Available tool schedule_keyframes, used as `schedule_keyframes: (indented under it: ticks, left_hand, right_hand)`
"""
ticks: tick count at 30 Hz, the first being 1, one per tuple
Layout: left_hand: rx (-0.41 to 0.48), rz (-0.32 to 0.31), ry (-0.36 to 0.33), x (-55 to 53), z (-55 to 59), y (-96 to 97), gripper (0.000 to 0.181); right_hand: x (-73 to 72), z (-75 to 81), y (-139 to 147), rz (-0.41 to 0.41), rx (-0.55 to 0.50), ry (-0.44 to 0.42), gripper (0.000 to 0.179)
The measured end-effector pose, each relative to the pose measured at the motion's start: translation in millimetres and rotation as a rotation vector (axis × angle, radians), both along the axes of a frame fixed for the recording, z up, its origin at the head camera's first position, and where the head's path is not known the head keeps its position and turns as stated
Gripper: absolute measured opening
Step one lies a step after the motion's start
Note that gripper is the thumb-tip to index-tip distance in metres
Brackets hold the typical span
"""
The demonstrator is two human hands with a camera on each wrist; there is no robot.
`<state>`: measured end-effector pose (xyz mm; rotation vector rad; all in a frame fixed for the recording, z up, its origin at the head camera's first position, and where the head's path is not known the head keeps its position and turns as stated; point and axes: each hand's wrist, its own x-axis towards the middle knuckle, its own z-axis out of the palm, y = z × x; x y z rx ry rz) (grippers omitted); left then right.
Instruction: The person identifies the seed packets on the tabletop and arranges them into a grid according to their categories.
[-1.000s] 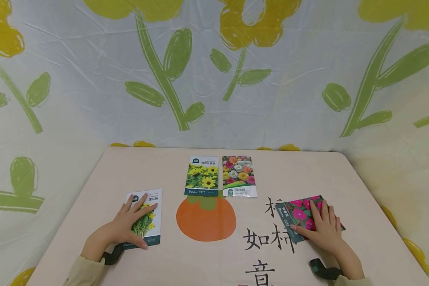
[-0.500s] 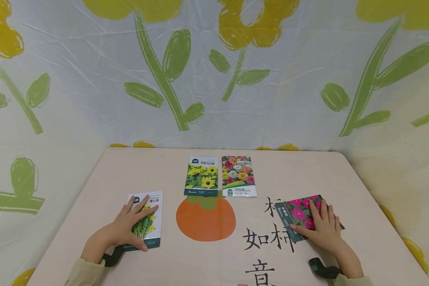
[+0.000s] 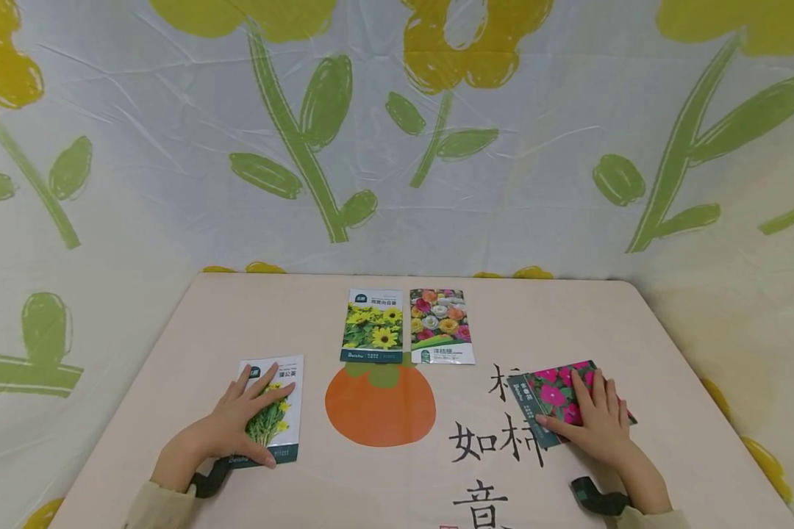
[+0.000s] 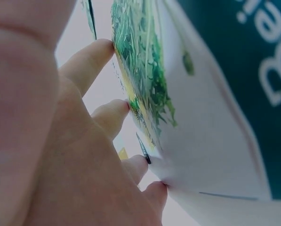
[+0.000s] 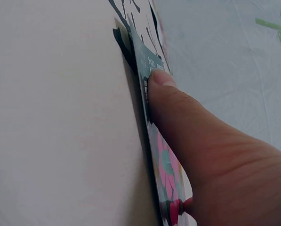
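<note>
Grip's fingers-apart both sides: left hand (image 3: 230, 420) resting on the white packet (image 3: 290, 422) left of the orange fruit print (image 3: 380, 410), right hand (image 3: 601, 427) on the angled pink-flower packet (image 3: 552, 395) overlapping black characters (image 3: 476, 442).

“Beishu” on sunflower packet (image 3: 373, 323) and pink-flower packet (image 3: 551, 395), “如” on tabletop (image 3: 370, 481)
</note>
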<state>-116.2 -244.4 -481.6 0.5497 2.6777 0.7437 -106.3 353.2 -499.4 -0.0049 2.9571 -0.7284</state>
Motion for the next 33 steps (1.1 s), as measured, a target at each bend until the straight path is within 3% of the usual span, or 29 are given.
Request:
schedule_keyframes:
  ticks: [15,33]
  left_hand:
    - [-0.006,-0.015,-0.005,0.2,-6.8,4.0,0.111]
    - [0.015,-0.018,-0.044,2.3,1.3,14.6,0.11]
  right_hand:
    - [0.9,-0.4,2.2,0.01,-0.014,0.002,0.115]
    - [1.8,-0.3,0.1,0.006,-0.008,0.015,0.113]
